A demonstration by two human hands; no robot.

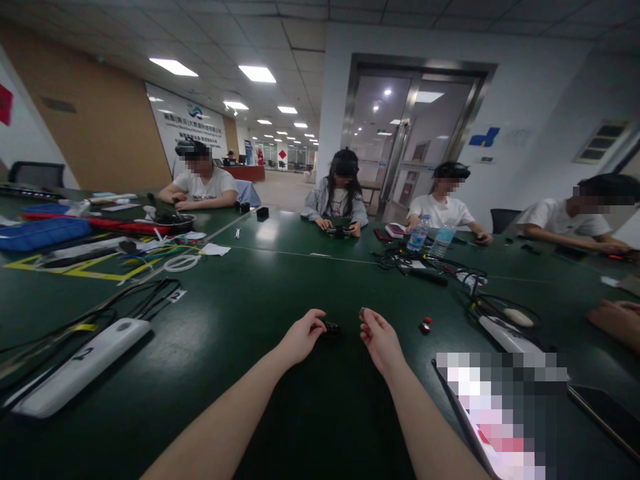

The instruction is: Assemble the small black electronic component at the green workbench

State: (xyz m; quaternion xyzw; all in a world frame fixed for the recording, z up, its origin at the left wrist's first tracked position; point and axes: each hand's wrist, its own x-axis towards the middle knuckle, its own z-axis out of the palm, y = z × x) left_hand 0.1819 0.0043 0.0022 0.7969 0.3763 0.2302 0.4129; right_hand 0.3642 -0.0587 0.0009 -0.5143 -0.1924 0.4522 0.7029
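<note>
My left hand (304,335) rests at the middle of the green table, its fingers curled together against a small black object (332,327) whose kind I cannot make out. A short gap to the right, my right hand (380,339) is raised slightly with thumb and forefinger pinched. Between those fingertips shows a tiny greyish piece (362,311), too small to name. Beyond the right hand, a small red and black item (425,325) lies on the tabletop.
White power strips (85,363) with black cables lie left and right. A lit phone (493,420) is at the near right. Two water bottles (419,233) stand among cables. A blue tray (45,233) sits far left. Several people in headsets sit around the table (240,287).
</note>
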